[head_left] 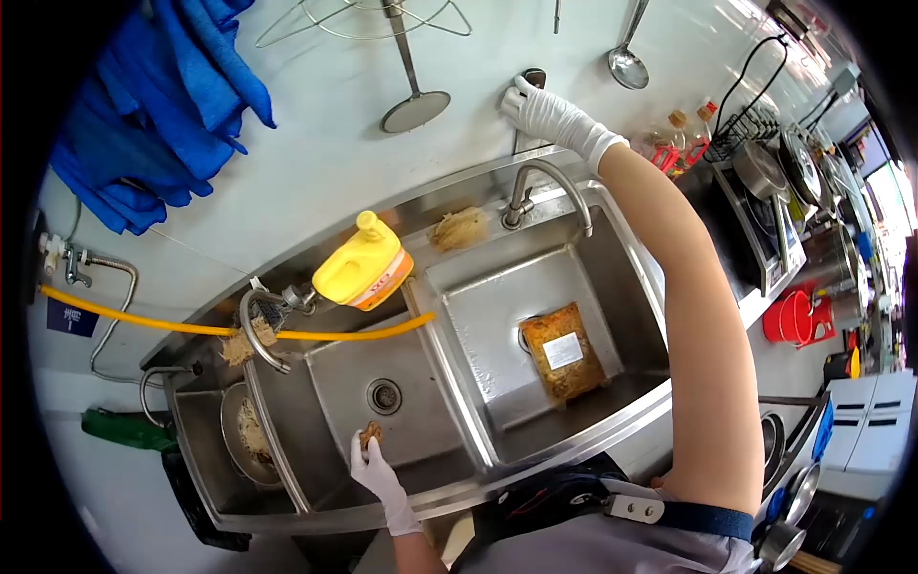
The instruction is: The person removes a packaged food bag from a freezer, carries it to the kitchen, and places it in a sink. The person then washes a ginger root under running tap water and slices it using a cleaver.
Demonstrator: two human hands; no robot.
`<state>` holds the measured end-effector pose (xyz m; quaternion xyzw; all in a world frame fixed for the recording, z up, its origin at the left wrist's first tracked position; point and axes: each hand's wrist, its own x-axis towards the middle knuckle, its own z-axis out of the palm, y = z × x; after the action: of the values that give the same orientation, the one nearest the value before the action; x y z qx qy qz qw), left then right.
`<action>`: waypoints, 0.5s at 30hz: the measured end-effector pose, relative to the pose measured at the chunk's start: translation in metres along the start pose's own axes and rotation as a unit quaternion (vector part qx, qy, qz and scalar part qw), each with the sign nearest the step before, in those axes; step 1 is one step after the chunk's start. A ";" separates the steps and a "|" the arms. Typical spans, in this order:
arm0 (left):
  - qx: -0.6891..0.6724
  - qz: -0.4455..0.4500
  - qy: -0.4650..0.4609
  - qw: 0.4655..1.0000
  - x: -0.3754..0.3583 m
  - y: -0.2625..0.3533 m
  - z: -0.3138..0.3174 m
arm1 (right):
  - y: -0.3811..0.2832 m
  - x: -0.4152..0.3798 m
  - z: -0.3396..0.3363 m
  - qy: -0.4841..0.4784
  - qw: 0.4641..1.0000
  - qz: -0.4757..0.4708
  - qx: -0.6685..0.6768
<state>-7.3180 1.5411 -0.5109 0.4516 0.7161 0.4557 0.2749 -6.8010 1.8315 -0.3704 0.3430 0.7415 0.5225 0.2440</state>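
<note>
Over the middle basin, my left hand (380,475) in a white glove pinches a small knobbly brown piece (371,435) that looks like ginger. My right hand (550,115), also gloved, is stretched up to the wall behind the sink. Its fingers are closed around a utensil with a dark handle (535,77), and a thin metal part shows below the hand. The utensil's kind is hidden by the glove. In the right basin lies a sealed bag of orange-brown food (563,378) with a white label.
A yellow jug (365,268) stands on the sink divider beside a yellow hose (316,335). A curved faucet (535,177) rises near my right arm. A skimmer (416,111) and a ladle (628,67) hang on the wall. A metal bowl (232,435) sits in the left basin.
</note>
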 end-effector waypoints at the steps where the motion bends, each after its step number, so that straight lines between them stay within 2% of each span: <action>1: 0.005 -0.021 0.013 1.000 -0.010 0.003 -0.003 | 0.000 -0.003 0.005 0.010 1.000 -0.009 -0.016; 2: -0.036 -0.088 0.045 0.994 -0.014 -0.029 -0.007 | 0.002 -0.005 0.009 0.020 0.999 -0.017 -0.033; 5: -0.110 -0.173 0.039 0.978 -0.038 0.007 -0.012 | 0.017 -0.017 0.009 0.031 0.999 -0.023 -0.034; 7: -0.140 -0.165 0.027 0.976 -0.044 0.014 -0.010 | 0.039 -0.021 0.012 0.045 0.998 -0.019 -0.051; 8: -0.168 -0.164 0.023 0.972 -0.047 0.017 -0.009 | 0.054 -0.027 0.013 0.091 0.995 0.020 -0.018; 13: -0.177 -0.176 -0.034 0.968 -0.053 0.044 -0.006 | 0.090 -0.050 -0.032 0.092 0.994 0.032 -0.048; 15: -0.187 -0.146 -0.065 0.969 -0.048 0.056 0.002 | 0.093 -0.058 -0.039 0.093 0.994 0.051 -0.013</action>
<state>-7.2732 1.5084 -0.4616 0.3116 0.6565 0.5064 0.4641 -6.7683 1.7838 -0.2696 0.3268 0.7355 0.5737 0.1519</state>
